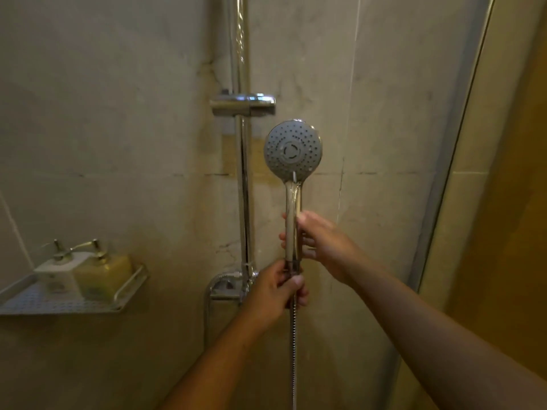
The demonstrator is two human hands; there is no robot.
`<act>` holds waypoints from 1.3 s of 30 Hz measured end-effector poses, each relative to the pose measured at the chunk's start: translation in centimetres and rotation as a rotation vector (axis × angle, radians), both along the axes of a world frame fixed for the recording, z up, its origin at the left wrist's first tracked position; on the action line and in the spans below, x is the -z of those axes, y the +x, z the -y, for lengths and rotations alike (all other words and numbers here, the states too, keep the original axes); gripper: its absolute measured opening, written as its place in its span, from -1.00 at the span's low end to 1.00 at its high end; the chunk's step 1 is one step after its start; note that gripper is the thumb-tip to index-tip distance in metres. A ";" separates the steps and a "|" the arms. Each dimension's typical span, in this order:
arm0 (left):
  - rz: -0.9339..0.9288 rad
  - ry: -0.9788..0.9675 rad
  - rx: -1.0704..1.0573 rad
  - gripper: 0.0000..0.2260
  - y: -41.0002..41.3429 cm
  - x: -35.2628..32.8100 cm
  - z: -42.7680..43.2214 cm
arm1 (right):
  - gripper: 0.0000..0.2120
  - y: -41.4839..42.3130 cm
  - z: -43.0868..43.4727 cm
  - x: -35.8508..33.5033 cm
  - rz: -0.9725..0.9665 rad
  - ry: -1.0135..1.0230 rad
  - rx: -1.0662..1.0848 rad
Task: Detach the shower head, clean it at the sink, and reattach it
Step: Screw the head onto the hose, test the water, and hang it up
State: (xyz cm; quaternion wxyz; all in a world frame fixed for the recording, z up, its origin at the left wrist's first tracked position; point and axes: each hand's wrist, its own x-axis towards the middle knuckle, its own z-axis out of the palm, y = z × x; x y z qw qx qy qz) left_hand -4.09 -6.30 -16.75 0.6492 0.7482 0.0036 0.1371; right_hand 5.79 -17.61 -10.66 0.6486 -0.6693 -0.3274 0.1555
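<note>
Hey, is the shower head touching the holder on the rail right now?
Apart. The head view shows bare wall between the shower head and the holder; the right hand holds its handle, the left hand the hose.

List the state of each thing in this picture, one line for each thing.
shower head: out of its holder, upright, face toward the camera.
holder: on the rail, empty.
hose: hangs down below the hands.
right hand: grips the handle.
left hand: grips the hose connector below the handle.
white bottle, yellow bottle: upright on the wall shelf.
</note>
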 end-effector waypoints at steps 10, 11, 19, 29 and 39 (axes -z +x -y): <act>0.205 0.157 0.071 -0.77 3.4 -12.2 -3.0 | -0.73 1.1 -0.9 -13.2 0.507 -0.180 0.135; 0.224 0.178 0.062 -0.79 3.8 -13.2 -3.1 | -0.72 1.2 -0.9 -14.4 0.523 -0.188 0.142; 0.316 0.202 -0.030 -0.92 6.5 -19.4 -3.0 | -0.79 3.1 -1.3 -21.4 0.558 -0.161 0.173; 0.313 0.194 -0.078 -0.84 8.0 -24.3 -4.1 | -0.81 4.1 -2.9 -26.7 0.576 -0.135 0.225; 0.105 0.237 -0.027 -0.86 10.1 -19.7 -5.9 | -0.76 7.4 -4.6 -26.9 0.513 -0.107 0.289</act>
